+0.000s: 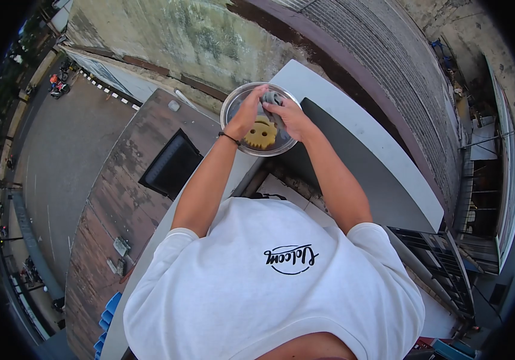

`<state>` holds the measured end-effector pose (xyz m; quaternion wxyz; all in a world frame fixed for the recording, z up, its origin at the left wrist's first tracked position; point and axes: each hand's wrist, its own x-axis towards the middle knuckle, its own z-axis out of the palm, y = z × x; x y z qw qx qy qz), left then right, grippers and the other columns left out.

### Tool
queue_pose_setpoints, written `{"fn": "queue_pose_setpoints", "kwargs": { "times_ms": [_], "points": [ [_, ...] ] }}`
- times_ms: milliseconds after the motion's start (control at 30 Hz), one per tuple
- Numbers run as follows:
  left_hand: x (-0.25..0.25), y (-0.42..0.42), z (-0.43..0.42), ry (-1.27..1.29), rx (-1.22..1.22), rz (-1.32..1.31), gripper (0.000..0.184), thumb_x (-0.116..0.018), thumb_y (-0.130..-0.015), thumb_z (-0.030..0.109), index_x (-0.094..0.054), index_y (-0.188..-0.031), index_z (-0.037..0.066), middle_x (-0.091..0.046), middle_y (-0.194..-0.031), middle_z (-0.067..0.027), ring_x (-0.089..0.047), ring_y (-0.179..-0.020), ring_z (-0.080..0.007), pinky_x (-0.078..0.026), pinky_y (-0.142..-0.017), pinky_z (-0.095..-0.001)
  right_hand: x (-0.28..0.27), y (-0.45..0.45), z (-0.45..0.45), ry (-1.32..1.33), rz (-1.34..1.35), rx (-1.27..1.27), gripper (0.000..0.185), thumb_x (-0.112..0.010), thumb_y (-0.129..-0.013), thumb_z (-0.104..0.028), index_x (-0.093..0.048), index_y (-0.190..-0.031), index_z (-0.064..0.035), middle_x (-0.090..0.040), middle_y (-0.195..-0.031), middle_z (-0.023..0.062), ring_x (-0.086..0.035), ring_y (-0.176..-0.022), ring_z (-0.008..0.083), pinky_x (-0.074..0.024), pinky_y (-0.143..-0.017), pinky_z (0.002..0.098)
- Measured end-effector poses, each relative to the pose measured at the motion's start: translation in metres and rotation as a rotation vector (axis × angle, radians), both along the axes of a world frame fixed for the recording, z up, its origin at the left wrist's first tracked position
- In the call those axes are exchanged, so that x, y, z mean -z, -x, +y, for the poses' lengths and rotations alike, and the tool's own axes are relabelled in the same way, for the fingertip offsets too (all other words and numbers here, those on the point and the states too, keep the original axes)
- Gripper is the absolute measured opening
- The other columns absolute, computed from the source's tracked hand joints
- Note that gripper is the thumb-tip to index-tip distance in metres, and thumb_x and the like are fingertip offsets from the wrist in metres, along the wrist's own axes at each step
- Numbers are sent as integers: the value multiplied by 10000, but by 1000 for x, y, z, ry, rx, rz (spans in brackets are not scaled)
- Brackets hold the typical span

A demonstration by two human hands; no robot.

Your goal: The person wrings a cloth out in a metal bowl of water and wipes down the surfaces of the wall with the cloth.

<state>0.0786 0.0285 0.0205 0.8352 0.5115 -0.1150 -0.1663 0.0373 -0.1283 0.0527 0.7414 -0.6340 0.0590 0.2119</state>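
Observation:
A crumpled grey cloth (274,103) is bunched between my two hands, over a shiny round basin (228,110). My left hand (250,110) presses on the cloth from the left, a dark band round its wrist. From the right, my right hand (292,116) has its fingers wrapped round the same cloth. Just below the hands, a yellow sponge (260,133) with a face shape and a jagged edge lies in the basin. Whether the basin holds water, I cannot tell. Part of the cloth is hidden by my fingers.
The basin is at a pale ledge (353,126) that curves away to the right. Left of my arm, a black floodlight-like box (171,163) sits on a stained flat roof (119,180). A weathered wall (167,36) rises beyond. Far below on the left is a street with a motorcycle (59,89).

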Motion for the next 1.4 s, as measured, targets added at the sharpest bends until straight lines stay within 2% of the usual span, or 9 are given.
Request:
{"fn": "queue_pose_setpoints", "kwargs": {
  "times_ms": [100, 233, 300, 433, 500, 633, 1000, 1200, 1400],
  "points": [
    [-37, -1, 21, -887, -300, -1070, 675, -664, -761, 126, -425, -1386, 37, -526, -1310, -154, -505, -1212, -304, -405, -1019, -413, -8, 1, -10, -130, 103, -92, 333, -730, -811, -174, -532, -1058, -70, -573, -932, 31, -507, -712, 84, -355, -506, 285],
    [-70, 0, 28, -1165, 229, -1358, 631, -649, -700, 57, -454, -1295, -18, -521, -1302, -183, -500, -1190, -327, -413, -1003, -403, -20, -6, -10, -96, 161, -172, 477, -735, -736, -43, -521, -1161, -9, -551, -815, 29, -522, -680, 97, -360, -493, 259],
    [-44, -20, 22, -1223, 246, -1489, 500, -635, -736, 54, -494, -1211, -9, -545, -1272, -188, -530, -1155, -321, -448, -956, -408, -29, -13, -2, 439, -48, -280, 459, -757, -703, -81, -566, -1107, 23, -591, -811, 76, -570, -697, 150, -421, -532, 291],
    [-36, -19, 9, -1315, 81, -1334, 258, -593, -811, 81, -512, -1049, 21, -664, -967, -173, -648, -906, -323, -523, -744, -423, -27, -26, 9, 1142, -401, -463, 432, -795, -650, -180, -656, -984, 55, -679, -899, 181, -667, -818, 284, -532, -687, 396],
    [-41, -18, 6, -1441, 66, -1282, 185, -565, -842, 93, -516, -1010, 31, -684, -799, -150, -674, -757, -337, -532, -638, -447, -29, -25, 10, 1222, -436, -415, 383, -794, -658, -218, -689, -927, 34, -692, -951, 198, -670, -905, 320, -535, -768, 436],
    [-42, -20, 7, -1467, -70, -1325, 132, -555, -859, 173, -618, -930, 82, -696, -735, -111, -693, -683, -316, -549, -595, -423, -47, -17, 17, 1414, -480, -340, 362, -768, -697, -283, -719, -934, -14, -704, -970, 191, -668, -965, 354, -545, -810, 460],
    [-62, -14, 1, -1568, -56, -1189, 142, -606, -772, 185, -704, -708, 104, -682, -733, -166, -682, -692, -352, -543, -607, -456, -52, -22, 17, 1536, -549, -327, 205, -627, -763, -133, -719, -896, -7, -699, -922, 211, -684, -887, 372, -561, -738, 463],
    [-52, -12, -1, -1568, -51, -1128, 144, -604, -761, 165, -703, -692, 85, -678, -753, -189, -677, -713, -361, -544, -628, -464, -43, -17, 15, 1509, -634, -323, 172, -618, -750, -65, -728, -875, -22, -704, -911, 199, -692, -870, 363, -566, -709, 459],
    [-61, -18, 8, -1572, -63, -1065, 319, -600, -778, 131, -603, -1094, 86, -674, -837, -211, -659, -813, -392, -531, -668, -498, -60, -24, 10, 1501, -755, -375, 259, -590, -786, -82, -659, -1031, -35, -691, -964, 180, -683, -899, 325, -551, -746, 450]
  ]
}}
